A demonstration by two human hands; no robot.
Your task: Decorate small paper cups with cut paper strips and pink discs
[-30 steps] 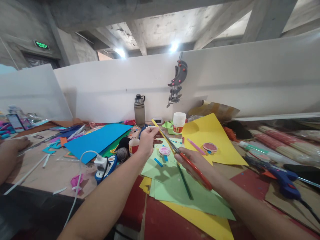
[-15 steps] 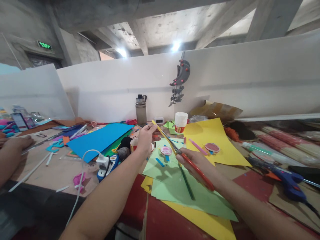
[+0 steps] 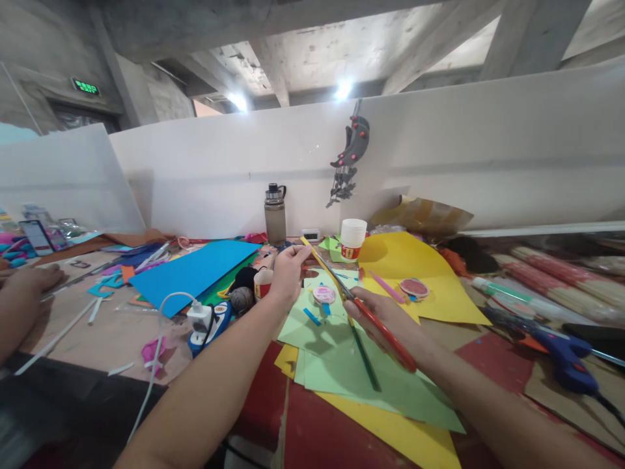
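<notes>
My left hand (image 3: 289,272) pinches a narrow yellow paper strip (image 3: 306,243) between thumb and fingertips. My right hand (image 3: 372,309) grips red-handled scissors (image 3: 387,331), whose blades point up and left along the strip. Whether the blades are closed on it, I cannot tell. Beneath both hands lie light green paper sheets (image 3: 336,374). On them are a small pink-and-white disc (image 3: 323,294), a blue paper piece (image 3: 311,317) and a dark green pencil-like stick (image 3: 365,357). A reddish disc (image 3: 414,287) and a pink pen (image 3: 387,286) rest on a yellow sheet (image 3: 454,303).
Blue paper (image 3: 195,270), a power strip (image 3: 209,329) with its white cord and grey yarn (image 3: 241,300) lie left. Behind stand a bottle (image 3: 275,215) and paper cups (image 3: 353,238). At right is a blue glue gun (image 3: 566,358). Another person's hand (image 3: 41,279) rests far left.
My left hand and the yellow strip have shifted slightly right. The far corner of the large yellow sheet has curled down. My right hand and the scissors are almost where they were.
</notes>
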